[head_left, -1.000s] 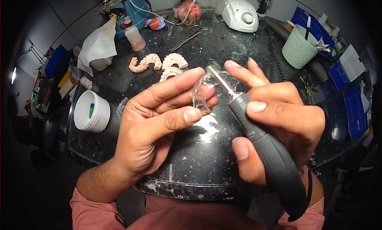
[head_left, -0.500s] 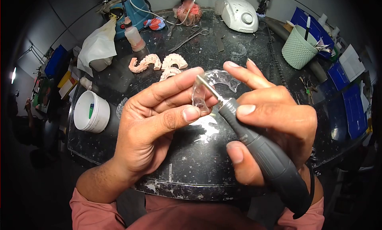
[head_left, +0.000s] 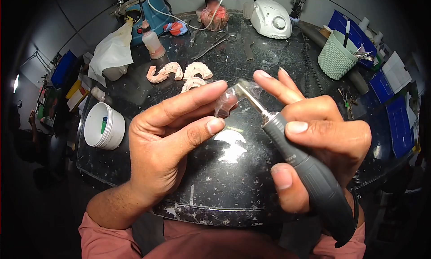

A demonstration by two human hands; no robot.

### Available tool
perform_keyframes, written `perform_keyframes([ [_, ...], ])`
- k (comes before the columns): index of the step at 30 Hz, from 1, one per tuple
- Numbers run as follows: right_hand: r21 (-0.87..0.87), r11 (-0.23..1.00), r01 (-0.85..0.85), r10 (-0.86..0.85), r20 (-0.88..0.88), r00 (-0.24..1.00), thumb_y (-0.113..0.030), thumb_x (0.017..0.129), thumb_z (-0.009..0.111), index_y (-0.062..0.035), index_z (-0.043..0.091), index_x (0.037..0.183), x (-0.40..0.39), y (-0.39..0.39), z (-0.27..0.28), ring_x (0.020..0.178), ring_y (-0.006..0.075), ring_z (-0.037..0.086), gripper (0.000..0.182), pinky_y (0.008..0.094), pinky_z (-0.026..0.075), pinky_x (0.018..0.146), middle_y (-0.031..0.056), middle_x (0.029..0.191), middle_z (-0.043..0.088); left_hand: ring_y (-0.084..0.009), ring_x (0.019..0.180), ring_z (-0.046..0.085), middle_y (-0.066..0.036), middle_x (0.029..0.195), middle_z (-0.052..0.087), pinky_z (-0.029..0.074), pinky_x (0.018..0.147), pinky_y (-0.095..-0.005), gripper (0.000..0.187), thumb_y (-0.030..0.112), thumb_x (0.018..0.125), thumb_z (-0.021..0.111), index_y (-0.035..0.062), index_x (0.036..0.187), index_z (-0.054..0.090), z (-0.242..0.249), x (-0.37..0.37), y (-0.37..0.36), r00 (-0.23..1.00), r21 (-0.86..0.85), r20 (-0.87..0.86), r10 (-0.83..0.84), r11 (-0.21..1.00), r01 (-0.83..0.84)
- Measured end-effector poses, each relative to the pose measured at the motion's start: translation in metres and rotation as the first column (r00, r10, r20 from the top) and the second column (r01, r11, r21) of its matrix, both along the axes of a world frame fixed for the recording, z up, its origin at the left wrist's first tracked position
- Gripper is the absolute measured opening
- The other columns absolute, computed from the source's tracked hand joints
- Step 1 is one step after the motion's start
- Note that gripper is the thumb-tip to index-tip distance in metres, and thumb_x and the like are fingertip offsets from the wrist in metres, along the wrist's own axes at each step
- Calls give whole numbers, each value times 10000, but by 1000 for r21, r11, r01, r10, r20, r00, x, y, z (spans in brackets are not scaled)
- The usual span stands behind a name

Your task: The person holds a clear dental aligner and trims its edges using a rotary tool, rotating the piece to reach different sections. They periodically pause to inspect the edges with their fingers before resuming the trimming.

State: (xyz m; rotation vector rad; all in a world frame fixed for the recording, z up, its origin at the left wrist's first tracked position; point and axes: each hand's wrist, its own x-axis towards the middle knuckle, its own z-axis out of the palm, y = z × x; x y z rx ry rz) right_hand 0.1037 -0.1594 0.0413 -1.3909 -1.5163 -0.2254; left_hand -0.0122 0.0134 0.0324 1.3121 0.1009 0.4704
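From the head camera we see our left hand [head_left: 166, 147] pinching a clear dental tray [head_left: 230, 100] between thumb and fingers above the dark bench [head_left: 224, 178]. Our right hand [head_left: 323, 142], fingers wrapped tight, holds a grey handpiece [head_left: 310, 174], its bit touching the tray.

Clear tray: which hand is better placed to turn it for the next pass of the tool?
Probably the left hand: it pinches the clear tray, while the right hand grips the grey tool.

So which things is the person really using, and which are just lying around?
In use:
left hand
right hand
clear plastic dental tray
grey rotary handpiece

Lying about:
pink plaster teeth models
mint green basket
metal scissors
white round tub
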Motion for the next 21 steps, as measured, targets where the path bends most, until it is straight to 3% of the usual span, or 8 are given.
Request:
perform_keyframes([
  [5,-38,999,-18,18,8,1000,-274,864,675,-77,399,1114,-2,-2,3,1075,528,570,421,692,308,1032,173,922,540,-301,1101,635,-209,1135,663,478,1004,-411,460,-89,818,607,-23,1271,562,3,-1,0,1000,10,-17,-3,1000,3],
  [9,-29,999,43,-42,40,998,-244,837,707,-75,416,1105,-4,3,0,1080,518,577,430,672,319,1035,170,935,565,-301,1093,639,-217,1160,648,497,994,-406,492,-63,828,613,-29,1310,518,5,0,2,996,-82,-31,-81,994,78],
  [11,82,996,42,-50,90,995,-233,821,718,-75,421,1109,0,6,-7,1080,510,583,444,665,324,1036,167,933,574,-298,1088,642,-219,1168,643,505,987,-401,507,-55,831,614,-30,1324,501,6,-1,2,995,-124,-49,-92,989,85],
  [15,-28,998,63,-59,141,988,-224,804,733,-92,448,1108,0,0,-1,1109,491,577,438,678,282,1055,126,952,588,-288,1075,647,-214,1177,638,529,958,-381,504,-36,849,607,-26,1338,486,7,-1,2,989,-246,-57,-135,962,117],
  [21,-23,989,147,-143,144,979,-180,777,753,-104,469,1101,-5,3,2,1110,457,590,437,684,250,1067,82,913,563,-270,1076,646,-204,1197,627,539,948,-368,481,-14,867,604,-18,1335,491,8,0,3,983,-304,-59,-172,941,147],
])
